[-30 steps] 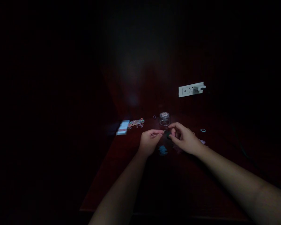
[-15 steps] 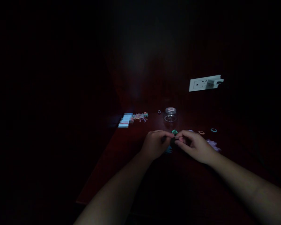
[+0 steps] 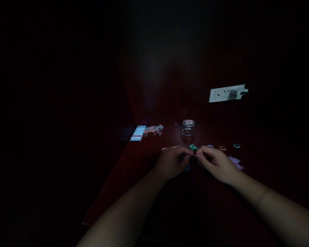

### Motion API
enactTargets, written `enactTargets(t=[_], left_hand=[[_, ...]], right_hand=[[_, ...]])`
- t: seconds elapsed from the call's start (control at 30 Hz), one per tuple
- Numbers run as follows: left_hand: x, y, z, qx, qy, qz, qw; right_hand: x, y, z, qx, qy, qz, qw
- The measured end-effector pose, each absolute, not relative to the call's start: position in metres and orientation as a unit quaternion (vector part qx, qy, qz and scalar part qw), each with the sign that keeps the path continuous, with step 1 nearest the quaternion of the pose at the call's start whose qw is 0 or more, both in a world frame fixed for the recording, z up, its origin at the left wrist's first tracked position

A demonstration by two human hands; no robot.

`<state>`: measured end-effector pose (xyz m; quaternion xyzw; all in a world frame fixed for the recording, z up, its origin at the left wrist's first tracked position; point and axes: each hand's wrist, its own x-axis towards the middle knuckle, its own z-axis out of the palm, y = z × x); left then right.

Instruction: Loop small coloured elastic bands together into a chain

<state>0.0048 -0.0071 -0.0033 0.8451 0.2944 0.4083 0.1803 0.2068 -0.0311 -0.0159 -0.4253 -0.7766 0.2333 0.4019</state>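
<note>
Okay, left hand (image 3: 173, 163) and right hand (image 3: 218, 164) sit fingertip-close; too dark, I can't tell either's grip. Green bands (image 3: 193, 147) just beyond, likely for easy reach.

Green bands (image 3: 194, 148) and lidded jar (image 3: 188, 127) blocking ahead, passage left of jar

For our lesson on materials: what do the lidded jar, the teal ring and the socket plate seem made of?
Lidded jar: clear, shiny plastic or glass; its base shows through. Teal ring: perhaps matte rubber or elastic fabric, a slim, even loop; too small to settle. Socket plate: probably plastic, judging by its smooth, pale face.
</note>
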Motion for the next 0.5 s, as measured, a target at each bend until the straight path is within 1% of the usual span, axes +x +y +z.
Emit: enactTargets(t=[0.17,0.37,0.5], left_hand=[[0.0028,-0.0082,-0.0022,0.842,0.327,0.392,0.174],[0.0044,-0.0073,-0.0015,0.863,0.322,0.354,0.163],[0.0050,-0.0086,0.0007,0.864,0.329,0.350,0.151]], right_hand=[[0.2089,-0.0303,-0.0171,-0.428,-0.778,0.237,0.394],[0.2080,-0.0320,-0.0167,-0.425,-0.783,0.232,0.390],[0.2072,-0.0329,-0.0149,-0.425,-0.786,0.234,0.384]])
